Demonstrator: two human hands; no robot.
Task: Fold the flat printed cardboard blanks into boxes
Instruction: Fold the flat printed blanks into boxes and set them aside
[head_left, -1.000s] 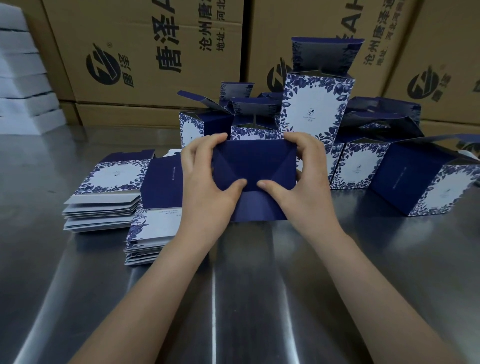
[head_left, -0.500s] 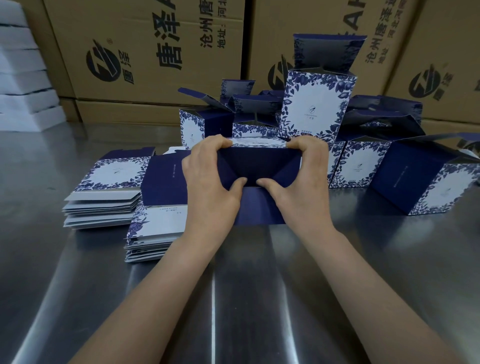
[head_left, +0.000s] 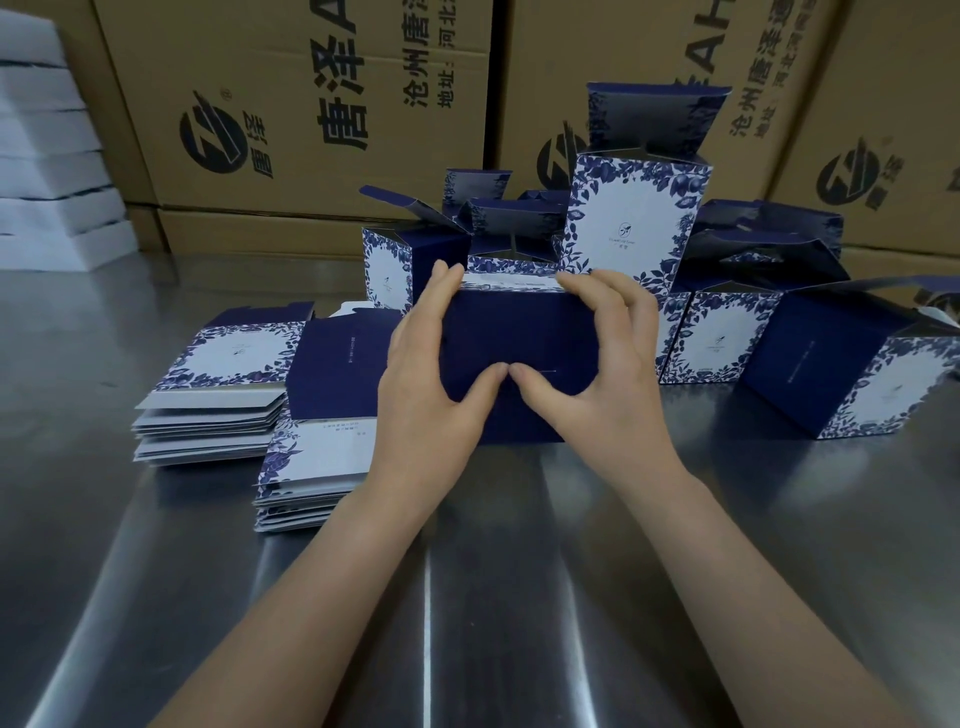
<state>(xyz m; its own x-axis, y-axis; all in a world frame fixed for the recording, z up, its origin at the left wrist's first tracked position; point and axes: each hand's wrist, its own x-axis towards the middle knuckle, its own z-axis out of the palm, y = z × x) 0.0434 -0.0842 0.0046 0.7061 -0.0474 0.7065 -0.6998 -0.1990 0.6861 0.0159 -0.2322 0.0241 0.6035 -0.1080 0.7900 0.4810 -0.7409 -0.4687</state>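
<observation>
Two stacks of flat blue-and-white floral cardboard blanks (head_left: 234, 358) lay left on the steel table (head_left: 467, 597), within reach. The left hand (head_left: 426, 400) and right hand (head_left: 608, 384) clasped the half-formed navy cardboard box (head_left: 519, 332) at mid-table, fingers hooked over its top edge, thumbs meeting on its near face, probably seating the flaps. Rightward, finished floral boxes (head_left: 722, 338) stood lids open, insides hidden.

Navy box (head_left: 519, 343); blue-floral white folded boxes (head_left: 636, 223); brown cartons (head_left: 291, 104).

Open tabletop (head_left: 156, 597) in front, folded boxes (head_left: 636, 228) walling behind, blank stacks (head_left: 218, 410) left
</observation>
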